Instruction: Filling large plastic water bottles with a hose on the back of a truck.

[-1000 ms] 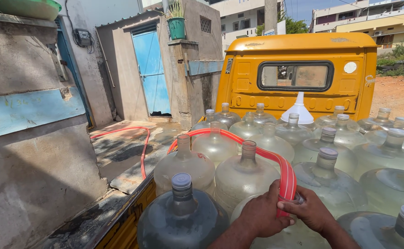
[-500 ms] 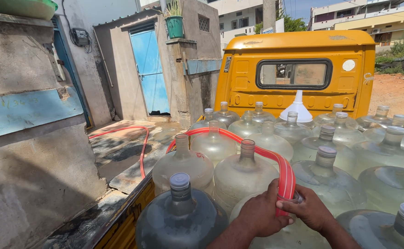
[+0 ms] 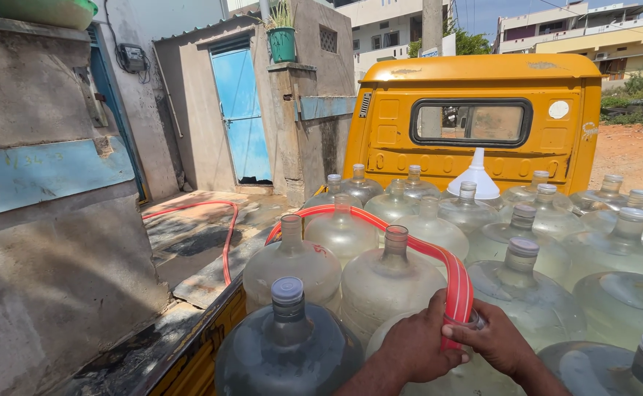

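Both my hands grip the end of a flat red hose point(image 3: 417, 244) at the neck of a large clear water jug point(image 3: 475, 320) close in front of me. My left hand point(image 3: 418, 347) wraps the hose from the left, my right hand point(image 3: 496, 342) pinches it from the right. The hose arcs back over the jugs and drops off the left side of the truck bed onto the ground point(image 3: 225, 242). A capped grey jug point(image 3: 288, 342) stands just left of my left hand.
Several big water jugs fill the bed behind a yellow truck cab point(image 3: 475, 117). A white funnel point(image 3: 476, 176) sits on one jug near the cab. A concrete wall point(image 3: 50, 242) rises on the left, with a blue door point(image 3: 240, 121) beyond.
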